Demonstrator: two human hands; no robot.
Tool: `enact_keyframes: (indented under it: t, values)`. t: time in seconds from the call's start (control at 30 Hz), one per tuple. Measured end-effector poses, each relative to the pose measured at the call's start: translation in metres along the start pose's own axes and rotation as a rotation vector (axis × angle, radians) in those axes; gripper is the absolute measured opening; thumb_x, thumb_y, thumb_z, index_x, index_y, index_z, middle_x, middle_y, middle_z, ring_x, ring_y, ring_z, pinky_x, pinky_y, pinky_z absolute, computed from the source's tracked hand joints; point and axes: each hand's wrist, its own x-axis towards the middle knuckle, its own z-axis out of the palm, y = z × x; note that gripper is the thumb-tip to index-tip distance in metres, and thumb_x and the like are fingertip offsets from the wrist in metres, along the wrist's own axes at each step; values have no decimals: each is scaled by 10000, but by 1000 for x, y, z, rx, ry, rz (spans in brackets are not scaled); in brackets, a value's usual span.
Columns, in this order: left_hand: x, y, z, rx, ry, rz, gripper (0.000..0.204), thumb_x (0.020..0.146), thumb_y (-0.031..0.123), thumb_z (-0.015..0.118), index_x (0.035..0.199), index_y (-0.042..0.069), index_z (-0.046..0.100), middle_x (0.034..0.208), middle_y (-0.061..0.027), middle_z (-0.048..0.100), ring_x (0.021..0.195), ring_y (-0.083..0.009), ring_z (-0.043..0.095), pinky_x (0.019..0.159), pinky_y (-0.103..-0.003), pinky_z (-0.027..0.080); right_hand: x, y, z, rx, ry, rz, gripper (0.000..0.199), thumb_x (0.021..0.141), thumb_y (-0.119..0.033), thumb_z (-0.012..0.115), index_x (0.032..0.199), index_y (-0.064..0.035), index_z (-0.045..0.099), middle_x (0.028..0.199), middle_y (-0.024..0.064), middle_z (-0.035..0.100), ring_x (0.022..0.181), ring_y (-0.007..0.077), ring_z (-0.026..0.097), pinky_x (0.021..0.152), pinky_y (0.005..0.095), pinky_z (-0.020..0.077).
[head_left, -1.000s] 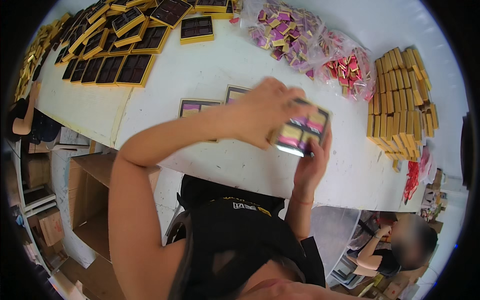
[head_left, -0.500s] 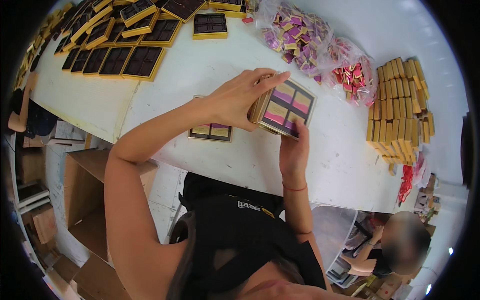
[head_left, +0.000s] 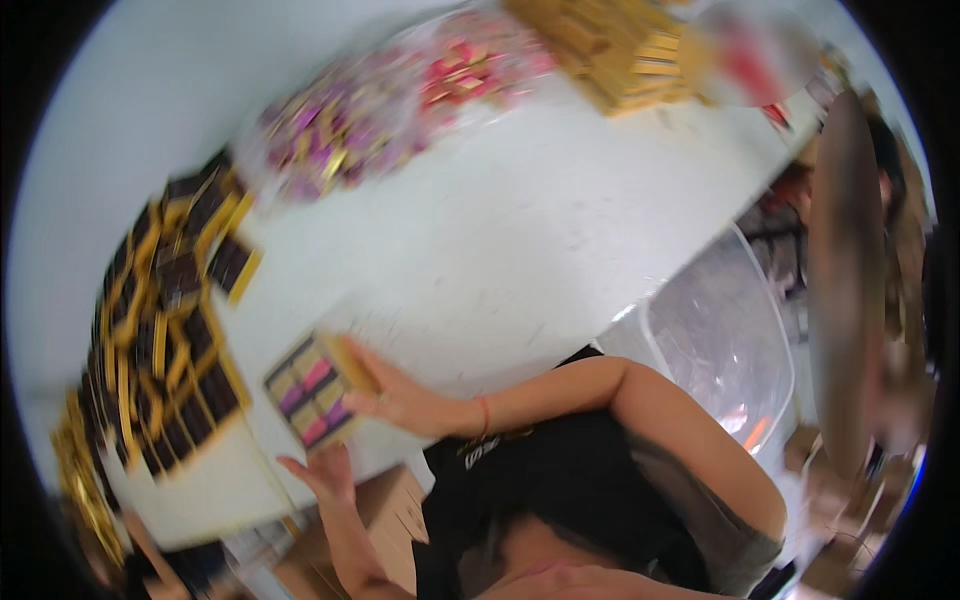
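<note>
My right hand (head_left: 405, 395) is closed on the side of a gold stack of chocolate boxes (head_left: 310, 390), held tilted over the near left of the table. The top box shows pink, purple and gold wrapped squares in dark compartments. Motion blur hides how many boxes are in the stack. Below its lower edge is my left hand (head_left: 328, 478), thumb stretched out to the side. Its other fingers meet the stack's lower edge or pass behind it, partly hidden.
Gold boxes with dark trays (head_left: 180, 385) are heaped at the left of the white table (head_left: 480, 250). Clear bags of purple (head_left: 330, 140) and red wrapped squares (head_left: 465, 75) lie at the back, beside stacked gold boxes (head_left: 625, 55). A clear plastic bin (head_left: 715, 340) and a cardboard box (head_left: 375, 530) stand below the edge.
My view has swung round to the right, so the table appears turned. My left hand has come off the stack's top to below it; my right hand now grips its side.
</note>
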Motion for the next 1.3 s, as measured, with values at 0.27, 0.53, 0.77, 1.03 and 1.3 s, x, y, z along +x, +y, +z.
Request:
enact_keyframes:
  t: [0.27, 0.53, 0.77, 1.03, 1.3]
  values:
    - [88, -76, 185, 257, -256, -259, 625, 1035, 541, 282, 1492, 121, 351, 1497, -39, 434, 1391, -217, 364, 1175, -404, 217, -42, -42, -124, 220, 338, -152, 747, 944, -368, 641, 1508, -14, 304, 1450, 141, 442, 1339, 214, 411, 1120, 341, 319]
    - [152, -205, 342, 343, -536, -323, 591, 1038, 508, 299, 1481, 121, 353, 1459, -34, 465, 1361, -199, 397, 1151, -398, 254, -119, -86, -259, 85, 841, -406, 555, 987, -276, 541, 1444, 8, 405, 1349, 93, 527, 1275, 158, 444, 1096, 310, 331]
    - [199, -278, 478, 219, -682, -284, 593, 1021, 478, 370, 1467, 88, 348, 1464, -35, 443, 1349, -193, 391, 1141, -376, 260, -148, -151, -388, 33, 922, -466, 500, 983, -336, 498, 1350, 3, 496, 1279, 91, 557, 1162, 161, 494, 1032, 310, 371]
    - [277, -380, 504, 209, -414, -427, 864, 954, 682, 395, 1564, 138, 115, 1570, -47, 244, 1444, -198, 213, 1187, -375, 152, -79, -109, -508, 24, 1568, -528, 805, 952, -558, 524, 1458, 32, 318, 1439, 194, 430, 1327, 285, 410, 1126, 367, 296]
    - [260, -383, 542, 206, -512, -452, 805, 965, 722, 219, 1535, 153, 220, 1523, -77, 343, 1409, -262, 341, 1160, -425, 320, -75, -96, -496, -106, 1597, -517, 639, 938, -417, 589, 1350, 48, 435, 1359, 228, 461, 1268, 333, 427, 1092, 442, 325]
